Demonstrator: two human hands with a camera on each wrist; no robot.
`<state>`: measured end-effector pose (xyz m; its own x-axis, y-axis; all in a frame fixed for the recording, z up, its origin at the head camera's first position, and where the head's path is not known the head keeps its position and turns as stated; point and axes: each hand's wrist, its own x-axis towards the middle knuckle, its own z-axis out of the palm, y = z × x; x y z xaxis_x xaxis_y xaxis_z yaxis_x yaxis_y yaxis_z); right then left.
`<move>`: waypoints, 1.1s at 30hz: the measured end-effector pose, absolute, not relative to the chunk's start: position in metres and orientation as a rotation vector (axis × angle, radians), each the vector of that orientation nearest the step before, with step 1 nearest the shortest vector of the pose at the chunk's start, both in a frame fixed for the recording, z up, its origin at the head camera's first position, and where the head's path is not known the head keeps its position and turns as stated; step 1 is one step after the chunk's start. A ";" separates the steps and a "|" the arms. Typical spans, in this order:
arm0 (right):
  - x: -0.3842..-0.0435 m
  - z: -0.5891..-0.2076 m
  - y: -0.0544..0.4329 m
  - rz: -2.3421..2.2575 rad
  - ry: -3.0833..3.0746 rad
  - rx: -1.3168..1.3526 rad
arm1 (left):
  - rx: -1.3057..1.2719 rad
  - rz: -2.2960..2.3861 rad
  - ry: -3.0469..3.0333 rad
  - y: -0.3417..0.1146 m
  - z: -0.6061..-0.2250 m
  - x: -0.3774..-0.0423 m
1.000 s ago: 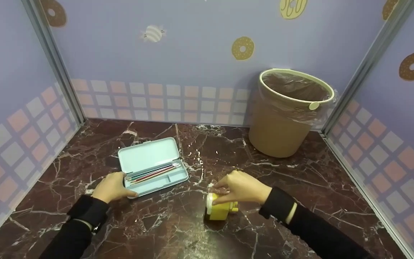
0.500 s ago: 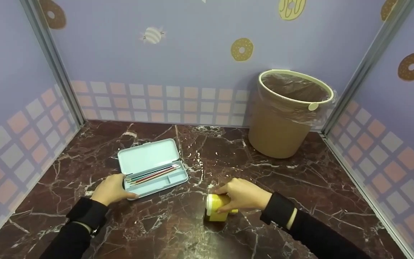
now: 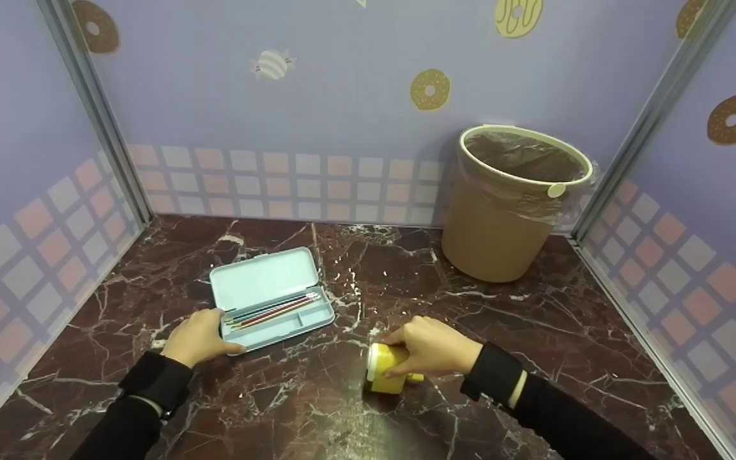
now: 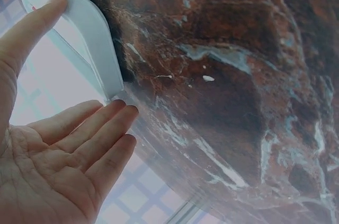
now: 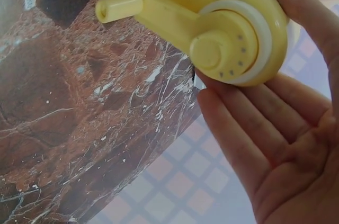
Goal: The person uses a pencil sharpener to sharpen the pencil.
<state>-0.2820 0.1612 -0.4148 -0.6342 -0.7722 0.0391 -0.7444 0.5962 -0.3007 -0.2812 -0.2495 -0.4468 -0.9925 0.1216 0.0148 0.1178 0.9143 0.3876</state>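
A yellow crank pencil sharpener [image 3: 386, 384] with a white rim lies near the table's front middle. My right hand [image 3: 435, 345] grips its body, thumb on one side and fingers on the other; the right wrist view shows its crank arm and knob [image 5: 119, 8]. To the left, a light blue pencil case [image 3: 315, 317] lies with its lid raised, several pencils [image 3: 272, 312] in its long compartment. My left hand [image 3: 195, 338] rests at the case's left end. In the left wrist view its thumb [image 4: 45, 12] touches the case's rim, and straight fingers lie by a corner.
A tan waste bin [image 3: 496, 236] with a clear plastic liner stands at the back right, against the wall. Small white crumbs [image 3: 352, 276] are scattered on the dark marbled table [image 3: 304, 409]. Patterned walls enclose the back and both sides.
My right hand has shifted slightly down and taken a fuller grip around the sharpener's body. The left hand and the pencil case have stayed in place.
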 end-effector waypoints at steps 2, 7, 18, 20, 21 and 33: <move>-0.282 -0.415 0.161 -0.459 2.728 -1.282 | 0.196 0.604 3.073 -0.248 -0.445 -0.280; -0.281 -0.415 0.163 -0.455 2.765 -1.238 | 0.217 0.557 3.110 -0.240 -0.441 -0.276; -0.292 -0.416 0.173 -0.557 2.862 -1.169 | 0.403 0.662 3.188 -0.173 -0.423 -0.263; -0.293 -0.416 0.175 -0.604 2.882 -1.128 | 0.425 0.748 3.140 -0.156 -0.422 -0.261; -0.294 -0.416 0.175 -0.631 2.892 -1.101 | 0.438 0.790 3.113 -0.147 -0.422 -0.261; -0.297 -0.414 0.183 -0.990 2.972 -0.768 | 0.633 1.057 2.993 -0.064 -0.444 -0.260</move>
